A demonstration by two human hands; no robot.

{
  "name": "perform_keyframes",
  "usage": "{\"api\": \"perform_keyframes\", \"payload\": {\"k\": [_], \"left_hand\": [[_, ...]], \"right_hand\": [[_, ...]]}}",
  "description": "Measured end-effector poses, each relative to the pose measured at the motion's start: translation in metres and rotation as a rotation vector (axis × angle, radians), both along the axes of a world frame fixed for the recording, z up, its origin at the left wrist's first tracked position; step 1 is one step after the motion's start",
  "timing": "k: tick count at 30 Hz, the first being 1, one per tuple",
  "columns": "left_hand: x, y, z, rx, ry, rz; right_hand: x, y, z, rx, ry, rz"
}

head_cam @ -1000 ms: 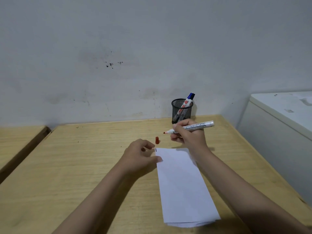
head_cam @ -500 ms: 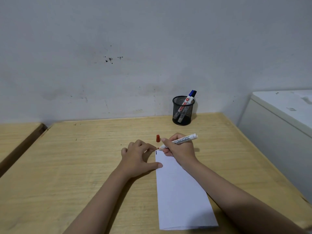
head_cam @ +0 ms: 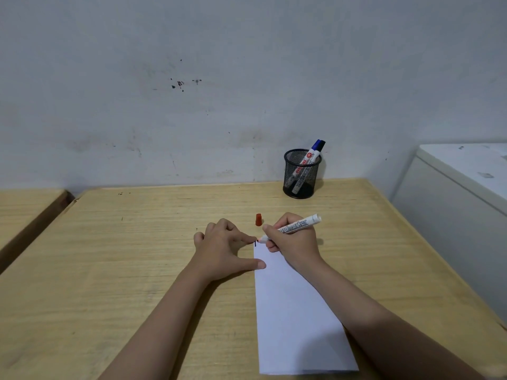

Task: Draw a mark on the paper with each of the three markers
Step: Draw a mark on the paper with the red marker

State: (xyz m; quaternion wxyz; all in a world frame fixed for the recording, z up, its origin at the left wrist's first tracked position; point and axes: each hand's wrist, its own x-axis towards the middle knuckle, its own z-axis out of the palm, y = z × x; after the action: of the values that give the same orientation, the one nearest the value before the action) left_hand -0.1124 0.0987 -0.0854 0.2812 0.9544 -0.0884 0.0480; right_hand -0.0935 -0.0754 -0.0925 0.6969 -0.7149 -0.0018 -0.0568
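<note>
A long white paper (head_cam: 293,311) lies on the wooden table (head_cam: 137,256). My right hand (head_cam: 295,242) holds an uncapped red marker (head_cam: 295,228), its tip touching the paper's far left corner beside a short dark mark (head_cam: 255,243). My left hand (head_cam: 222,248) rests flat on the table, thumb and forefinger pressing the paper's left edge. The red cap (head_cam: 258,219) stands upright on the table just beyond the paper. Two other markers (head_cam: 310,157), one blue-capped, stand in a black mesh cup (head_cam: 301,175) at the back.
A white cabinet (head_cam: 461,204) stands past the table's right edge. A second wooden table (head_cam: 24,209) sits at the left across a narrow gap. The wall runs close behind the cup.
My right hand came down and toward me, bringing the marker tip from above the table to the paper's far left corner. My left hand stayed on the paper's edge.
</note>
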Motion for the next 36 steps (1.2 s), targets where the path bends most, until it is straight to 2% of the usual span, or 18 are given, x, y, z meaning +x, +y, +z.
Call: {"api": "perform_keyframes", "payload": {"k": [12,27,34,36], "left_hand": [[-0.001,-0.001,0.002,0.000,0.005,0.004],[-0.001,-0.002,0.003,0.003,0.001,0.002],[-0.004,-0.003,0.004,0.078,-0.006,-0.008],[-0.004,-0.005,0.006,0.038,0.011,-0.016]], "right_hand": [[0.002,0.000,-0.002,-0.039,-0.011,0.000],[0.005,-0.003,0.001,0.014,0.069,0.023],[0.004,-0.009,0.006,0.218,0.091,-0.088],[0.003,-0.010,0.008,0.244,0.110,-0.097]]}}
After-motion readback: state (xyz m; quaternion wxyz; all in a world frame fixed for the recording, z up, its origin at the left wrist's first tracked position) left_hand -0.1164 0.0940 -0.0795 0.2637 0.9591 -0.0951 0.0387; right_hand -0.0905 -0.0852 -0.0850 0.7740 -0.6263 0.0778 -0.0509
